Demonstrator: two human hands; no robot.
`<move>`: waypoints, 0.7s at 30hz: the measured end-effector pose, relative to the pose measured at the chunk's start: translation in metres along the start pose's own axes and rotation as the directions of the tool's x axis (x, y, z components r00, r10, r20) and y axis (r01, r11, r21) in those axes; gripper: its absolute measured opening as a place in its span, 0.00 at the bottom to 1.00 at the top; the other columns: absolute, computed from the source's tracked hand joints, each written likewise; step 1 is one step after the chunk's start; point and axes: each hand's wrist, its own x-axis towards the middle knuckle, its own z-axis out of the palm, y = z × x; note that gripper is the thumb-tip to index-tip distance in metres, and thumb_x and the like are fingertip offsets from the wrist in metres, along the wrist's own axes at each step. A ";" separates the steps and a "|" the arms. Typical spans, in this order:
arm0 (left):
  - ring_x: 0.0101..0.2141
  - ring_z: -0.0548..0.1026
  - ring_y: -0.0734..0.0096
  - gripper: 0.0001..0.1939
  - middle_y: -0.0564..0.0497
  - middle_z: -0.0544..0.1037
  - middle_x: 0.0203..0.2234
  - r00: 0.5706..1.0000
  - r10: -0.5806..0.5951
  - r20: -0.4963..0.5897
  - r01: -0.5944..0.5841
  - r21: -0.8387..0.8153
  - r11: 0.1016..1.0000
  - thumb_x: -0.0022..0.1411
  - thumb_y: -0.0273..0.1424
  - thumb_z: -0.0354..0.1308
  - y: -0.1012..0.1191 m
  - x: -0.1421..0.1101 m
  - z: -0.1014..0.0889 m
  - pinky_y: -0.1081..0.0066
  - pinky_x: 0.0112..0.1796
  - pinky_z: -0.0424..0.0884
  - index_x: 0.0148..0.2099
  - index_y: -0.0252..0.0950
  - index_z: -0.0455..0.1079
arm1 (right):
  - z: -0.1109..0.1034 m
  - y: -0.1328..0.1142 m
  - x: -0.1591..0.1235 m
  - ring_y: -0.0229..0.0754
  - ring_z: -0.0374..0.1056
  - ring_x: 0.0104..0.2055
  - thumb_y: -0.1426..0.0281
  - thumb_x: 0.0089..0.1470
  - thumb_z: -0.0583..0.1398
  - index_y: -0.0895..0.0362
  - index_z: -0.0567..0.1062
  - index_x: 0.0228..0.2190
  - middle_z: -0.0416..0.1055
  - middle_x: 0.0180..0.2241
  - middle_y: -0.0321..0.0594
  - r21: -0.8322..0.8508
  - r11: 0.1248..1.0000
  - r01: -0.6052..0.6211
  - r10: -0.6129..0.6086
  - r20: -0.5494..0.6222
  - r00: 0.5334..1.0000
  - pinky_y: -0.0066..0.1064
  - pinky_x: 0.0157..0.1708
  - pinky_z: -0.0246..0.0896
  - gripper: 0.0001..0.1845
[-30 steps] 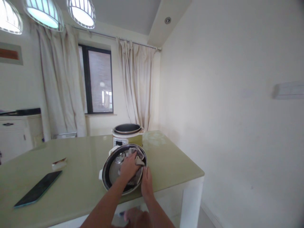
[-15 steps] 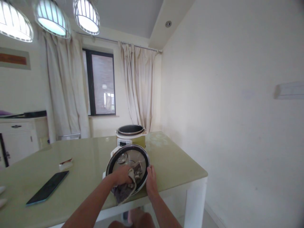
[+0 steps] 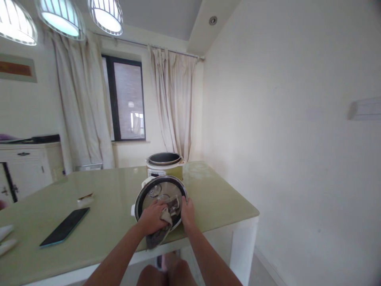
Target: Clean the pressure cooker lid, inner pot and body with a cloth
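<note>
A round pressure cooker lid (image 3: pixel 145 200) stands tilted near the table's front edge, its metal inside with a black sealing ring facing me. My left hand (image 3: pixel 153 217) is closed on a grey-brown cloth (image 3: pixel 157 238) and presses it against the lower part of the lid's inside. Part of the cloth hangs down below the rim. My right hand (image 3: pixel 187 212) grips the lid's right rim, with the fingers at its edge. Right behind the lid stands the green and white electric cooker (image 3: pixel 174 171), uncovered, with a dark round opening on top.
On the left of the green table (image 3: pixel 113 222) lies a dark phone-like slab (image 3: pixel 65 227). Beyond it is a small white item (image 3: pixel 85 200) with a brown strip. White objects (image 3: pixel 7 240) sit at the left edge. A wall (image 3: pixel 282 139) rises on the right.
My left hand has shifted slightly on the lid, and its fingers now lie further up. The right hand has moved a little higher along the rim. The view has tilted slightly.
</note>
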 end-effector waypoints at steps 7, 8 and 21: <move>0.58 0.70 0.49 0.24 0.44 0.77 0.58 0.987 -0.028 -0.157 0.044 0.095 0.995 0.60 0.33 0.65 -0.029 0.005 0.004 0.56 0.60 0.67 0.59 0.39 0.76 | -0.007 0.006 -0.006 0.56 0.77 0.52 0.61 0.66 0.51 0.58 0.78 0.45 0.81 0.47 0.56 -0.099 0.985 0.139 -0.141 -0.017 0.990 0.43 0.54 0.68 0.20; 0.57 0.70 0.48 0.25 0.43 0.76 0.58 0.978 -0.069 -0.198 0.096 0.130 0.987 0.60 0.32 0.64 -0.031 0.008 0.003 0.56 0.59 0.68 0.60 0.39 0.75 | -0.007 0.008 -0.007 0.56 0.77 0.51 0.61 0.66 0.51 0.58 0.78 0.44 0.81 0.46 0.56 -0.105 0.984 0.145 -0.148 -0.022 0.989 0.44 0.53 0.69 0.19; 0.53 0.73 0.49 0.20 0.42 0.77 0.55 0.824 -0.377 -0.423 0.331 -0.181 0.926 0.68 0.45 0.59 0.062 0.078 0.003 0.59 0.49 0.71 0.53 0.38 0.79 | -0.011 0.018 -0.030 0.53 0.78 0.41 0.53 0.67 0.50 0.53 0.76 0.39 0.81 0.38 0.49 -0.030 0.978 0.208 -0.208 0.013 0.978 0.39 0.40 0.69 0.21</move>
